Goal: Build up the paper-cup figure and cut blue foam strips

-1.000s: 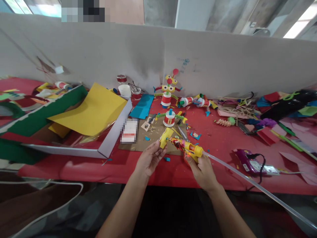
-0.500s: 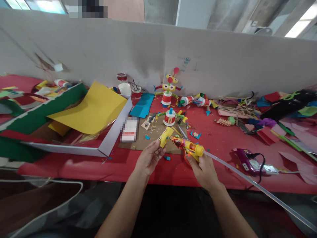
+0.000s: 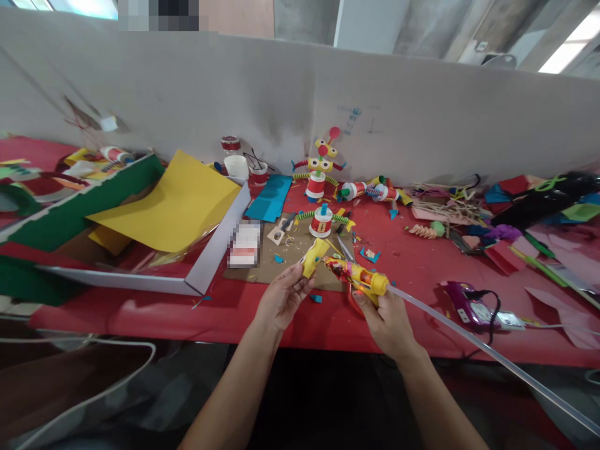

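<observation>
Between the fingertips of my left hand (image 3: 287,292) is a small yellow paper piece (image 3: 315,256), held tilted above the table. My right hand (image 3: 390,325) is wrapped round a yellow hot glue gun (image 3: 363,276), whose nozzle points left at the paper; whether it touches cannot be made out. A long clear glue stick (image 3: 450,325) runs out of the gun's back toward the lower right. Just beyond the hands stands a paper-cup figure (image 3: 321,222) with green spring arms and a blue top. Scissors (image 3: 345,249) lie behind the glue gun, partly hidden by it.
A brown cardboard mat (image 3: 239,274) with paper scraps lies on the red table (image 3: 403,250). At left is an open box (image 3: 218,250) with yellow sheet (image 3: 173,206). Finished-looking cup figures (image 3: 317,181) stand behind. A purple power adapter (image 3: 469,306) with cables sits at right.
Almost nothing differs. Both hands keep their hold on the yellow paper piece and the glue gun, and the view has shifted very slightly.
</observation>
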Available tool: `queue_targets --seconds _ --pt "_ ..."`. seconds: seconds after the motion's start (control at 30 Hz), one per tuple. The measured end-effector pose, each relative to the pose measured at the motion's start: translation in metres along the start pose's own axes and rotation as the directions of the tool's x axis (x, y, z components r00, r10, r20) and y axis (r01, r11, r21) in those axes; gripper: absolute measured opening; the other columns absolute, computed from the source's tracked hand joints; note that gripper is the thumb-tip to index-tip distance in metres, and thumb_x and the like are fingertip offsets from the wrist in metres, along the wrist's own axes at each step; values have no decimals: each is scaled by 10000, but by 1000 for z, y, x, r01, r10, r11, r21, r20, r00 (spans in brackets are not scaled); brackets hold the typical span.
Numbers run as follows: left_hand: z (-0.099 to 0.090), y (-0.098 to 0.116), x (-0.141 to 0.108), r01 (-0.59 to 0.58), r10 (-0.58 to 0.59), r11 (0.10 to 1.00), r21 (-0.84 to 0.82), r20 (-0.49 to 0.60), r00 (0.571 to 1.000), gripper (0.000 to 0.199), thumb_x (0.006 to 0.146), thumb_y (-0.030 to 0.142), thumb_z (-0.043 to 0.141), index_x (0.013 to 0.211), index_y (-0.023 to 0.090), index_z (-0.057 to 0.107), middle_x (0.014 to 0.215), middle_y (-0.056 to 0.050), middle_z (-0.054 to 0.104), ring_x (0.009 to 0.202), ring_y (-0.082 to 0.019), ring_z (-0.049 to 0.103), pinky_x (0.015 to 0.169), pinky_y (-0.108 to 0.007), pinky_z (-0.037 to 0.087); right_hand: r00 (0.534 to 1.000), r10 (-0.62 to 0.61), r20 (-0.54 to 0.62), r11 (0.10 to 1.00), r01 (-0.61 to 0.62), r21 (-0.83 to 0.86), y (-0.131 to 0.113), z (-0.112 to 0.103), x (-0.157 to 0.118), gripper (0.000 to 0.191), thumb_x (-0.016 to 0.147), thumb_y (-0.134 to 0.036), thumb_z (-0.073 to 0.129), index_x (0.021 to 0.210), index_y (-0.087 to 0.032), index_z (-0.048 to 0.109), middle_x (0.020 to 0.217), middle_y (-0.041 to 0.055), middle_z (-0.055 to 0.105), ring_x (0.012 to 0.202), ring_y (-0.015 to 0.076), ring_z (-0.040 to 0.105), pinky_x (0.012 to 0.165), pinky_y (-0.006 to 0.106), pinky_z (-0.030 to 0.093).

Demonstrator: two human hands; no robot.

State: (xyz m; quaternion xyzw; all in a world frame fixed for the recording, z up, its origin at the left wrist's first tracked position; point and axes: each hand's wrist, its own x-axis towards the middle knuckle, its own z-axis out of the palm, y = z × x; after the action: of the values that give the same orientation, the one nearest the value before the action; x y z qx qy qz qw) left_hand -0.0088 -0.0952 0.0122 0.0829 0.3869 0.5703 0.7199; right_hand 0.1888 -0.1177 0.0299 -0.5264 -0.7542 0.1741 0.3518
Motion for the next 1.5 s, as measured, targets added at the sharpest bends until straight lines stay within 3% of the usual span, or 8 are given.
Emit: queue_targets --seconds 0.43,0.63,0.9,1.1,1.17,1.27,1.4,1.5 --pt "-3 4 1 -24 24 1000 -1 -20 1000 110 805 161 608 901 125 647 885 -71 705 746 -120 668 669 -197 552 987 158 22 986 -159 59 12 -8 14 317 866 -460 468 922 -171 587 798 71 671 738 213 629 634 294 452" --pt "4 28 7 -240 242 964 111 -2 970 191 704 130 698 893 148 679 967 -44 681 778 -108 635 733 -221 513 854 520 24 848 -520 105 90 -13 77 429 813 -583 406 650 -198 505 543 2 584 542 150 569 541 249 430" --pt "32 68 50 -485 418 717 501 246 874 381 697 285 710 1060 194 636 965 -23 662 784 -96 574 704 -205 442 817 565 -114 799 -576 -174 164 -15 114 408 729 -397 537 381 -238 397 399 42 479 572 231 591 568 316 418" --pt "51 78 83 -577 475 640 507 328 816 236 711 275 678 922 171 659 906 -36 675 826 -119 592 762 -218 442 932 278 -234 897 -339 -285 115 -22 119 265 754 -421 562 632 -188 602 724 113 660 776 263 629 722 426 468" --pt "55 80 90 -575 461 636 515 345 818 235 713 283 675 921 173 669 921 -42 683 832 -126 598 779 -227 445 984 122 -132 991 -129 -39 82 -19 136 287 806 -430 532 918 -188 637 931 102 681 849 219 638 769 387 487" --pt "61 83 99 -575 441 626 526 368 818 246 714 291 672 929 172 673 933 -45 687 840 -138 602 801 -246 451 994 -51 101 937 13 350 41 -7 165 462 821 -414 563 1253 -266 499 1265 87 566 971 173 624 810 335 502" --pt "66 83 111 -588 438 630 508 394 808 277 719 281 662 978 180 666 1006 -54 679 907 -164 600 825 -263 448 979 -129 157 919 58 391 27 13 191 365 805 -363 607 1156 -264 600 1132 44 649 963 176 618 845 336 486" --pt "61 72 121 -654 594 534 536 312 741 277 769 304 609 1024 207 654 1068 -53 659 960 -168 579 849 -261 426 995 -65 75 898 26 439 42 25 204 332 793 -359 617 1099 -232 638 1049 45 679 920 178 624 827 339 490"
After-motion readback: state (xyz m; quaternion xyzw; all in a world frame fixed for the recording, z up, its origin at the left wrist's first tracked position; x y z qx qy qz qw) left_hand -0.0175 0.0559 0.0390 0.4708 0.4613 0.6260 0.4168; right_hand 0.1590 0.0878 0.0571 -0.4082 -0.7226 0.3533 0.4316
